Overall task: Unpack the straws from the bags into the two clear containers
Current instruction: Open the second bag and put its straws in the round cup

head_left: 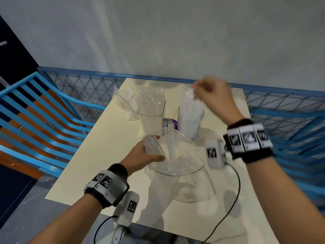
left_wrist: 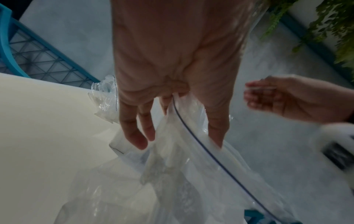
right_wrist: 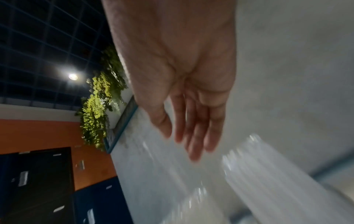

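On the cream table (head_left: 98, 164) stand two clear containers. The squarish left container (head_left: 151, 120) is packed with clear straws, and the round right container (head_left: 190, 124) also holds a bundle of straws (right_wrist: 277, 174). My left hand (head_left: 147, 152) (left_wrist: 178, 141) pinches the rim of an open clear zip bag (head_left: 179, 155) (left_wrist: 191, 174), which it holds above the table with a few straws (head_left: 171, 143) standing inside. My right hand (head_left: 209, 95) (right_wrist: 189, 136) hovers, blurred, just above the right container's straws, fingers loose and straight, holding nothing.
A crumpled empty bag (head_left: 123, 101) (left_wrist: 104, 97) lies behind the left container. A small purple thing (head_left: 168, 120) sits between the containers. A blue slatted chair (head_left: 35, 120) stands left of the table. Blue mesh railing (head_left: 84, 85) runs behind it.
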### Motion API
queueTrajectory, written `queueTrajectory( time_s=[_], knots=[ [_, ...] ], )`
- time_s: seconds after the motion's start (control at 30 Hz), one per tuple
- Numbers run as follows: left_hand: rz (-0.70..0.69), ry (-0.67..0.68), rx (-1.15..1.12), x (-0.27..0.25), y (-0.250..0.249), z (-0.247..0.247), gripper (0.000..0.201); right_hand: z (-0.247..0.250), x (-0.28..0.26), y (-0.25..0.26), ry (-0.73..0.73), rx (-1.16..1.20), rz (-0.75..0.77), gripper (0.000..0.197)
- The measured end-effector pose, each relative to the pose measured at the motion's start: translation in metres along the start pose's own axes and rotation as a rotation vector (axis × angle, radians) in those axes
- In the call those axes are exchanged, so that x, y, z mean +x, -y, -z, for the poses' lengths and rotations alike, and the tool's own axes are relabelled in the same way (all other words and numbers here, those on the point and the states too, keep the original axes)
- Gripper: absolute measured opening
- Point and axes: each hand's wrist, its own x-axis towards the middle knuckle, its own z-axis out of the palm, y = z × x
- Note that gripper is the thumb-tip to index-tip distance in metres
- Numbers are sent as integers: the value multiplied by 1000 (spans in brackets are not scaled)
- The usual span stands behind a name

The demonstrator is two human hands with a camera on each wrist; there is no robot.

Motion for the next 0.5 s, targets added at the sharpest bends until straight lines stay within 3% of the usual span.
queueTrajectory(
  time_s=[0.03,0.1,0.17,0.27,0.43,0.5],
  knots=[
    [10,22,41,0,0,2,76,-11,-19,-7,185,-23,-74,24],
    [35,64,102,-1,0,6,87,-33,-53,-25,514,-145,-260,62],
    [24,90,116,-4,-3,7,90,-53,-75,-40,663,-72,-362,100],
    [-36,116,16,-6,-8,2,84,-77,-88,-53,642,197,-397,117],
    [-135,135,-8,-2,-9,-10,90,-88,-93,-55,620,455,-393,114],
    [-158,114,-9,-1,-10,-12,93,-92,-94,-58,640,501,-351,104]
  ],
)
